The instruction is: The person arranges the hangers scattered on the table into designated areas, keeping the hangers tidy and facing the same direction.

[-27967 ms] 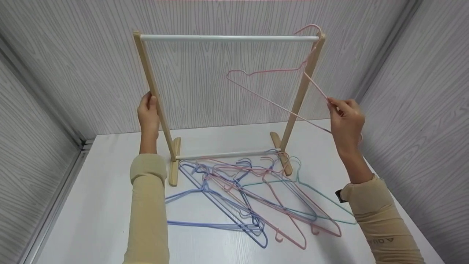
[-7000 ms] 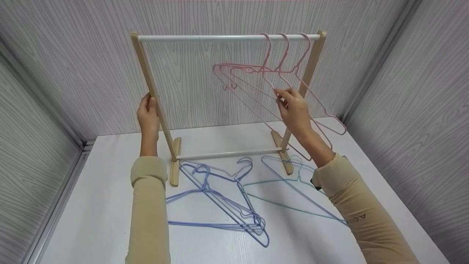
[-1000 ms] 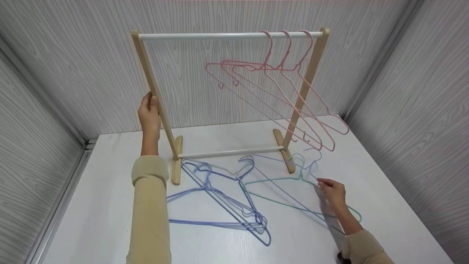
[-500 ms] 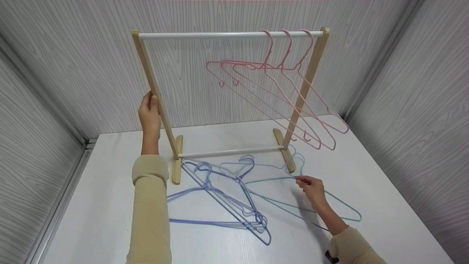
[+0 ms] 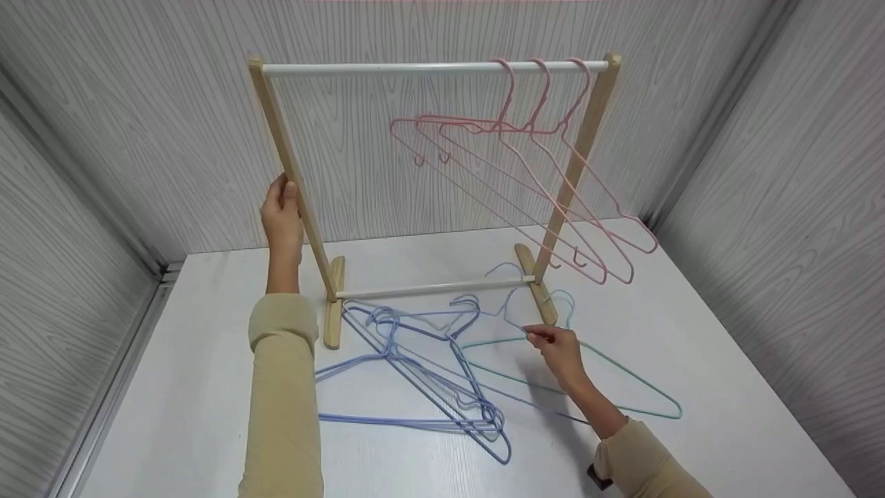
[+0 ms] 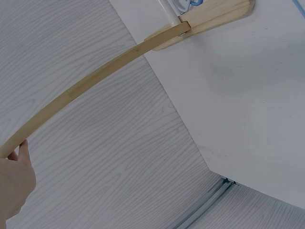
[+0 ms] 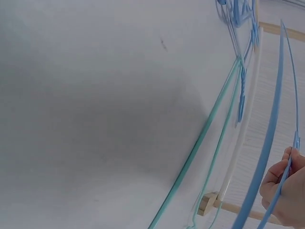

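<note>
A wooden clothes rack (image 5: pixel 586 131) with white rods stands on the table. My left hand (image 5: pixel 282 218) grips its left post, thumb in front; the left wrist view shows the hand (image 6: pixel 16 179) on the same post. My right hand (image 5: pixel 559 349) pinches a light blue clothes hanger (image 7: pixel 275 119) by one shoulder, near the neck. That hanger is raised off the table, hook toward the rack, overlapping a green hanger (image 5: pixel 641 378) that lies flat. Three pink hangers (image 5: pixel 529 166) hang by their hooks at the right end of the top rod.
Several blue hangers (image 5: pixel 388 355) lie tangled in front of the rack, one greyish among them. Wooden feet (image 5: pixel 333 325) carry the rack on the white table (image 5: pixel 180 387). Wood-grain panels (image 5: pixel 138 104) enclose the back and sides.
Earlier a pink hanger was in my right hand and others lay on the table; three now hang on the rod. Over the last second my right hand has carried the blue hanger left.
</note>
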Demonstrator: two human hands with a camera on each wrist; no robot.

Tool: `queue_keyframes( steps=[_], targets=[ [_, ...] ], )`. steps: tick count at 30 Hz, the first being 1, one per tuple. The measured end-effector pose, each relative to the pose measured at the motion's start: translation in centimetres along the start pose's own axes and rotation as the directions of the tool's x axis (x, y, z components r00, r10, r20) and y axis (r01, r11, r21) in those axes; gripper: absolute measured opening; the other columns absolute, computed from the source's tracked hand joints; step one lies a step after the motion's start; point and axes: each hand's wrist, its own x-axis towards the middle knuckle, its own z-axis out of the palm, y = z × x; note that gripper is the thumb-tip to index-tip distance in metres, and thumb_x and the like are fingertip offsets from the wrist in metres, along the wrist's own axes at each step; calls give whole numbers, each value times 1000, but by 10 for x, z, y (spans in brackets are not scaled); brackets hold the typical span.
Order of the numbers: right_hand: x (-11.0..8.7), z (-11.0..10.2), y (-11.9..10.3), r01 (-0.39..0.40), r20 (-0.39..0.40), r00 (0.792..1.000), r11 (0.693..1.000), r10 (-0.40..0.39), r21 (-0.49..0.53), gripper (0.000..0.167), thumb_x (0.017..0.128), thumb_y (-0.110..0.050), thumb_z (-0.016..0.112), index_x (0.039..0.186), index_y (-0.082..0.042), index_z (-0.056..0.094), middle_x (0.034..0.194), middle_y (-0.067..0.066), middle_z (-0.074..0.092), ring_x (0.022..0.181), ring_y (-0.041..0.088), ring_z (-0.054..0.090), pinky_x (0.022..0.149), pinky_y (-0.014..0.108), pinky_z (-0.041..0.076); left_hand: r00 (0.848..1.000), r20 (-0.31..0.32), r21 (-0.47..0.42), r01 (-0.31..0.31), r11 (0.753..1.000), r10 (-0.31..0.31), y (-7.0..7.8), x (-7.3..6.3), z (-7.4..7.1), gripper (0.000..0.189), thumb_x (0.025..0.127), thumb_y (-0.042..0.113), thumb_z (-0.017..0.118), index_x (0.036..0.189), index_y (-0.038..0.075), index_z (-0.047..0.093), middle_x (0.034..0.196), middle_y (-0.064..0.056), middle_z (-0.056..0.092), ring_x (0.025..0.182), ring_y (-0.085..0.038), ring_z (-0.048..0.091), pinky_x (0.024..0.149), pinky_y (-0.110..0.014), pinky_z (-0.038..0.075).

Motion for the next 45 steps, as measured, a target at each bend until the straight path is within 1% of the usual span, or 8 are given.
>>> queue_keyframes(
  steps=[3, 9, 22, 26, 30, 34, 39, 45],
  targets=[
    [0, 5, -8, 98, -12, 995, 994, -98, -46, 12, 85, 1, 63, 93, 0, 72, 85, 8, 66, 73, 21, 55, 59, 21, 43, 1000, 3, -15, -17, 1000, 17, -4, 2, 0, 48, 99, 28, 37, 141, 4, 33, 134, -14, 43, 120, -25, 43, 97, -30, 37],
    [-1, 11, -28, 268, -26, 962, 961, -271, -73, 10, 83, 1, 66, 91, -1, 72, 86, 9, 68, 69, 15, 55, 58, 20, 43, 999, 2, -5, -54, 999, 54, -5, 0, 1, 48, 99, 28, 38, 140, 3, 35, 131, -15, 45, 118, -24, 44, 95, -30, 39],
    [-5, 12, -81, 311, -35, 950, 950, -310, 38, 13, 86, -4, 64, 97, -1, 71, 89, 7, 67, 75, 19, 56, 64, 18, 45, 999, -3, -1, -40, 999, 40, -4, -1, 1, 48, 99, 29, 38, 140, 4, 36, 132, -14, 45, 118, -23, 44, 95, -29, 39],
    [-4, 9, -98, 417, -83, 905, 909, -417, -14, 13, 87, -3, 63, 98, -3, 71, 88, 7, 66, 74, 19, 56, 64, 18, 45, 999, -9, 24, -37, 999, 37, -3, -3, 2, 50, 99, 31, 38, 140, 3, 35, 133, -14, 45, 118, -22, 45, 95, -28, 39],
    [1, 6, -114, 529, -132, 832, 842, -539, -104, 13, 86, -1, 64, 96, -4, 71, 87, 5, 65, 71, 16, 55, 64, 19, 45, 999, -15, 18, -34, 999, 34, -2, -2, 1, 49, 99, 30, 38, 140, 4, 36, 132, -13, 46, 118, -21, 45, 95, -27, 39],
    [8, 5, -130, 610, -167, 767, 785, -620, -111, 12, 85, 2, 63, 95, -1, 70, 86, 8, 65, 70, 18, 55, 64, 19, 45, 999, -3, 1, -37, 999, 37, -3, -2, 1, 48, 99, 29, 38, 140, 4, 35, 132, -13, 45, 118, -22, 44, 95, -28, 39],
    [14, 3, -151, 635, -177, 742, 763, -647, -123, 17, 84, 7, 59, 95, 0, 70, 87, 8, 65, 72, 17, 56, 64, 17, 45, 999, 13, -15, -30, 999, 30, 14, -13, 1, 45, 100, 21, 36, 140, 0, 34, 132, -17, 44, 119, -25, 43, 96, -30, 38],
    [17, 3, -175, 630, -194, 725, 750, -661, -198, 22, 83, 8, 55, 98, -1, 69, 90, 9, 64, 75, 13, 55, 64, 18, 47, 1000, -7, 22, -29, 999, 29, 2, -5, 2, 48, 99, 29, 37, 141, 4, 34, 133, -14, 44, 119, -23, 44, 96, -29, 38]
  ],
)
